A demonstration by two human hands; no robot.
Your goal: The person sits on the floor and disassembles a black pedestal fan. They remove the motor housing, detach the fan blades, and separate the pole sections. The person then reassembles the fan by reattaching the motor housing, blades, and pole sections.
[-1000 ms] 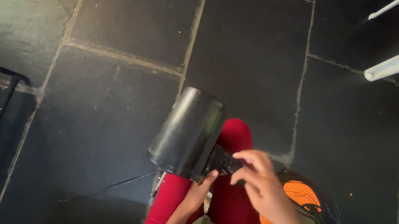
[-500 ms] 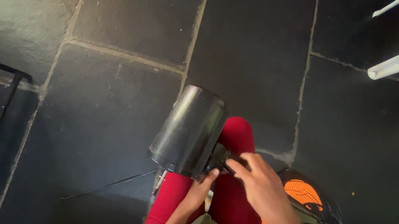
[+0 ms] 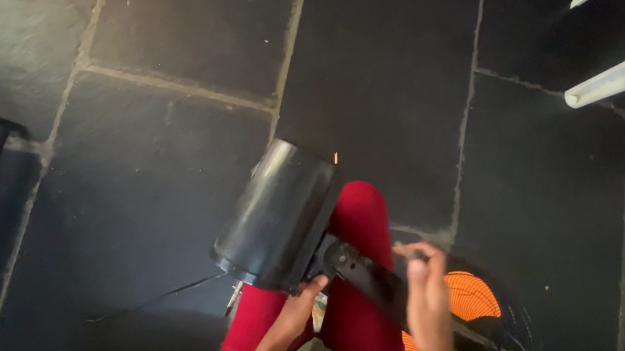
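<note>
A black cylindrical housing [image 3: 277,215] rests across a red-trousered lap above the dark slate floor [image 3: 148,138]. The left hand [image 3: 301,307] steadies its lower edge, grip indiscernible, while the right hand [image 3: 425,295] closes its grip around the attached black arm [image 3: 364,275], beside an orange fan grille [image 3: 473,301].

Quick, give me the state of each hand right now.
Left hand: fingers curled against the bottom edge of the black cylinder.
Right hand: closed over the black arm joined to it.
</note>
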